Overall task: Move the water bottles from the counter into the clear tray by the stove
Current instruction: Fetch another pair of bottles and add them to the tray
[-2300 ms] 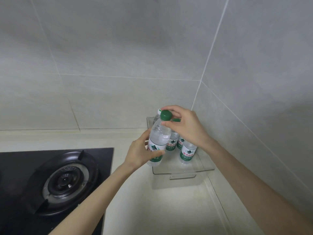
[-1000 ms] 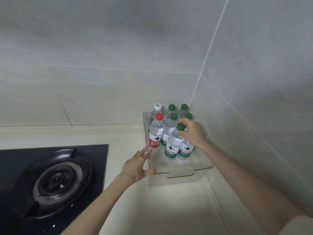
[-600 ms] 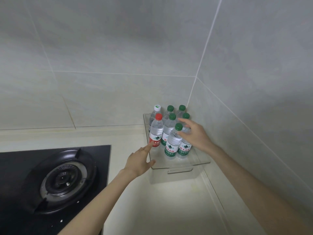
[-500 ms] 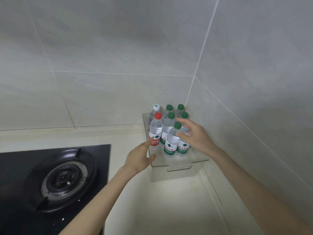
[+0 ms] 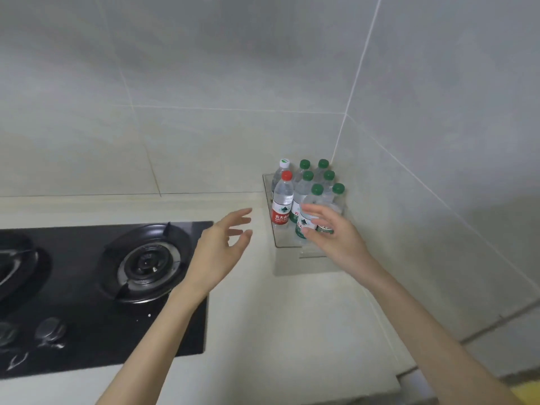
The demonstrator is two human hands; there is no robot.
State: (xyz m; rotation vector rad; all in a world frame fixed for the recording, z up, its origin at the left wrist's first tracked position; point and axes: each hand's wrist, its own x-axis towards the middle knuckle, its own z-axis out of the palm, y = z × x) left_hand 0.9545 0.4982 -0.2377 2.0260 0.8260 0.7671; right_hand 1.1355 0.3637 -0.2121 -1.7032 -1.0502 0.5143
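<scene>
Several water bottles stand upright in the clear tray (image 5: pixel 287 245) in the wall corner right of the stove: a red-capped bottle (image 5: pixel 283 201) at the front left, a white-capped bottle (image 5: pixel 280 174) behind it, and green-capped bottles (image 5: pixel 307 190) filling the rest. My right hand (image 5: pixel 336 236) hovers in front of the nearest green-capped bottles with fingers loosely spread, holding nothing and hiding their labels in part. My left hand (image 5: pixel 222 248) floats over the counter left of the tray, fingers spread, empty.
A black gas hob (image 5: pixel 99 290) with a round burner (image 5: pixel 146 260) and knobs takes up the left. Cream counter (image 5: pixel 277 331) runs from the hob to the tiled walls. The counter's front edge drops off at the lower right.
My right hand has let go of the front green-capped bottle and drawn back. My left hand has pulled away from the tray to the left. The view has swung left, showing more hob.
</scene>
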